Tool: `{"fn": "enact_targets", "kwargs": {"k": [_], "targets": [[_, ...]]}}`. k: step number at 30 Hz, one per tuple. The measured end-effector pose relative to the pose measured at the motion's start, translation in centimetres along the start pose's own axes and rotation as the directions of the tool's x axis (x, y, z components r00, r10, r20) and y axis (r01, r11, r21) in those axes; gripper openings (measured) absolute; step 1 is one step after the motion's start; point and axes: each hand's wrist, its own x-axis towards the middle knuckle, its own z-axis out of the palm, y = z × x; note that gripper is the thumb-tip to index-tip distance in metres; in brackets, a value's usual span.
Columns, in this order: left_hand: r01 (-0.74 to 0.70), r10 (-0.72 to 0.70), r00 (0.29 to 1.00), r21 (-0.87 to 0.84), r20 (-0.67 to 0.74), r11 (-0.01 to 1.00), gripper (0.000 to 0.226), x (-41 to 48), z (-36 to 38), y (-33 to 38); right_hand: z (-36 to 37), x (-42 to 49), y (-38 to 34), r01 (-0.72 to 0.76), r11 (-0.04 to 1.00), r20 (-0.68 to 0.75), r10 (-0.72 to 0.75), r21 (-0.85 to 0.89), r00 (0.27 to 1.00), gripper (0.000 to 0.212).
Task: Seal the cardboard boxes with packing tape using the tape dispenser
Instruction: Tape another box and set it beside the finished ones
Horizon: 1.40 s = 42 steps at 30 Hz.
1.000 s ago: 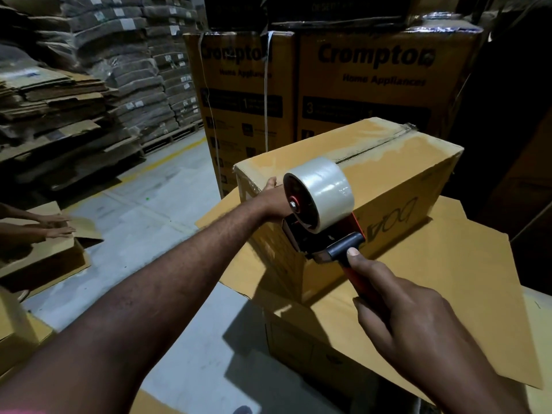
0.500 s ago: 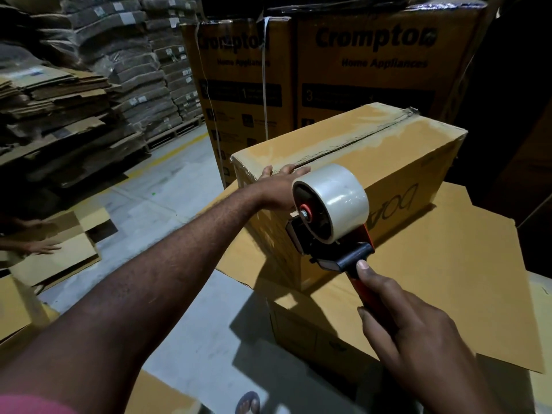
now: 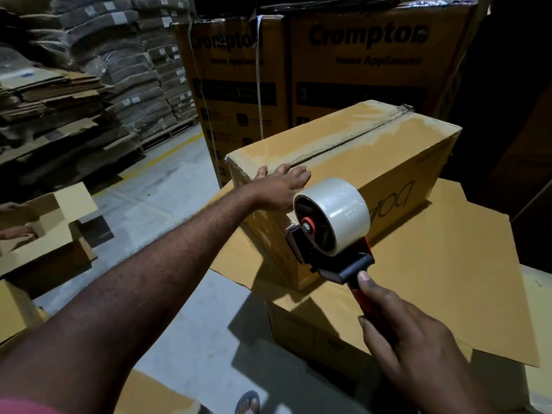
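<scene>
So the cardboard box (image 3: 358, 162) getting sealed sits on a flat cardboard sheet (image 3: 433, 264), which lies across a lower carton (image 3: 313, 333) underneath it. The box flaps are closed, and there's shiny clear tape along the top seam (image 3: 343, 144), crinkled at the far end of the box.

The left hand (image 3: 280, 189) is flat on top of the box at its near end. The fingers are straight and spread, lying over the seam and not gripping anything.

The right hand (image 3: 400, 330) is wrapped around the red handle of the tape dispenser (image 3: 325, 258), with the thumb up on the black part. The dispenser is right up at the near end of the box, just below the left hand, with the fat tape roll (image 3: 337, 216) on top of it. I honestly can't tell if the front of the dispenser is actually touching the cardboard, since it's dark there.

Behind the box are two tall printed Crompton cartons (image 3: 367, 64). Off to the left of the box, across the grey floor (image 3: 167, 180), are piles of flattened cardboard (image 3: 53, 97). Nearer on that side is an open carton (image 3: 50, 234) with someone else's hand (image 3: 18, 233) inside it. Below the box, at the bottom edge of the view, a sandalled foot (image 3: 248, 403) pokes in.
</scene>
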Motion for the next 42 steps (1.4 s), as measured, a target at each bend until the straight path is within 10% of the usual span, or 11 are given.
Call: {"fn": "enact_targets", "kwargs": {"k": [16, 33, 42], "targets": [[-0.011, 0.011, 1.000, 0.015, -0.004, 1.000, 0.065, 1.0, -0.2, -0.7, 1.0, -0.5, 0.7, -0.034, 0.991, -0.050, 0.041, 0.131, 0.998, 0.062], [0.037, -0.034, 0.999, 0.105, -0.025, 0.994, 0.085, 0.1, 1.0, 0.3, 2.9, -0.8, -1.3, -0.022, 0.999, -0.032, 0.022, 0.024, 0.999, 0.088], [0.080, -0.078, 0.997, 0.093, -0.030, 0.992, 0.075, 0.6, 1.1, 0.5, 1.7, 0.3, -3.0, -0.289, 0.934, 0.108, 0.272, 0.210, 0.956, 0.068]]}}
